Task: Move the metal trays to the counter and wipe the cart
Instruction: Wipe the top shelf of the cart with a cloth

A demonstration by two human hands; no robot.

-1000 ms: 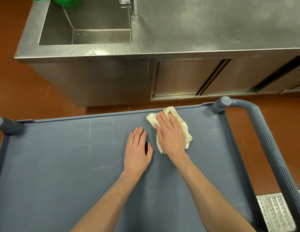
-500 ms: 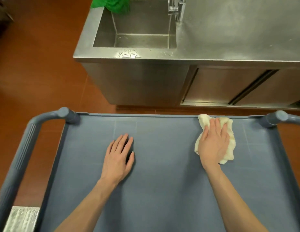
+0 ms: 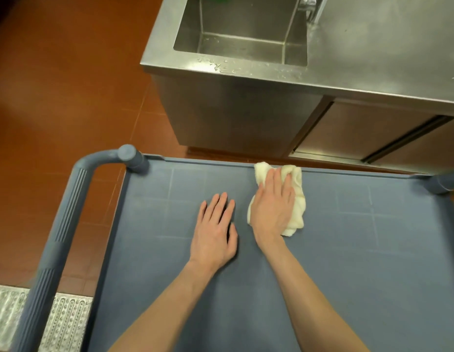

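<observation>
Leftward since before, my right hand (image 3: pixel 271 207) presses the cloth (image 3: pixel 294 199) flat by the cart's (image 3: pixel 347 262) far edge; left hand (image 3: pixel 214 232) rests open, palm down, beside it.

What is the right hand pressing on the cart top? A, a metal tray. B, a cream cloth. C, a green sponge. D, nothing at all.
B: the right hand lies flat on a crumpled cream cloth near the far edge of the cart, while the left hand rests bare on the surface beside it.
</observation>
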